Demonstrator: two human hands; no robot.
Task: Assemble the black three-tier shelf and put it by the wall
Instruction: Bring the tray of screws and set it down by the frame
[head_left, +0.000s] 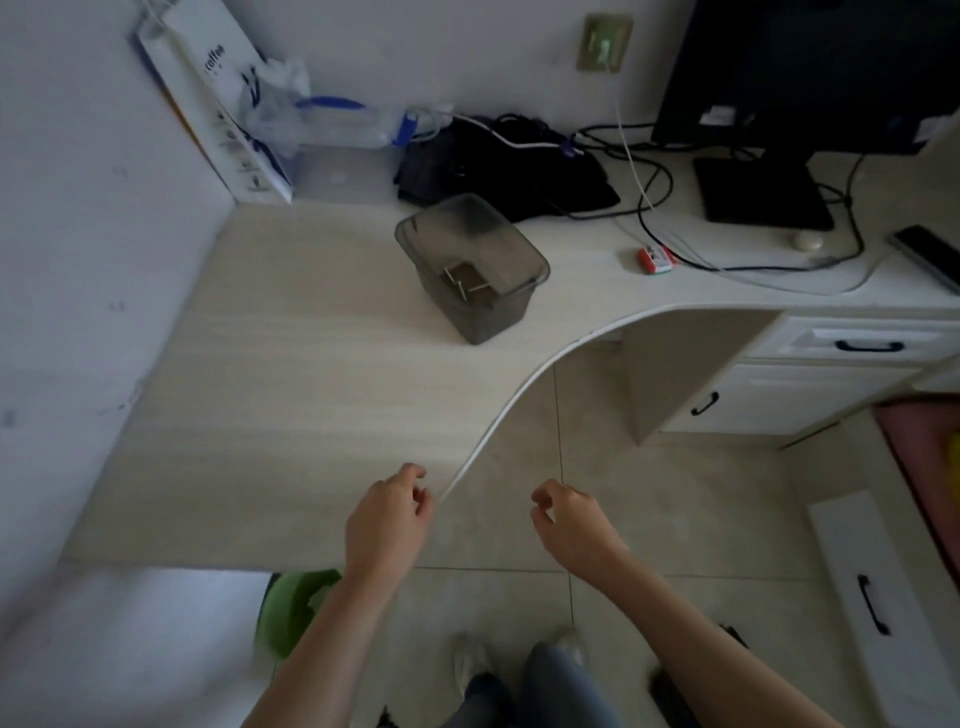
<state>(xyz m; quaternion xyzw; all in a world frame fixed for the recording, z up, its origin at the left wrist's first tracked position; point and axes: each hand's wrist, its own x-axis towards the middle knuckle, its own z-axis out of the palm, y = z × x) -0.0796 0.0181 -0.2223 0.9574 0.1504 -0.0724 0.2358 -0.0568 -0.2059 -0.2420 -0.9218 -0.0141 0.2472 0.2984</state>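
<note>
No black shelf or shelf part shows on the desk. A smoky translucent bin (470, 267) stands on the pale wooden desk (291, 395), with small metal pieces at its bottom. My left hand (387, 514) hovers over the desk's curved front edge, fingers loosely curled, holding nothing. My right hand (571, 522) hangs over the tiled floor to the right of that edge, fingers also loosely curled and empty. The two hands are apart. Dark shapes lie on the floor near my feet, too cut off to identify.
White walls (78, 234) bound the desk at left and back. At the back lie a paper bag (218, 98), plastic bags, black cloth and cables (509, 161), a monitor (800, 73), a small red box (657, 259). White drawers (852, 358) at right, a green bin (296, 608) under the desk.
</note>
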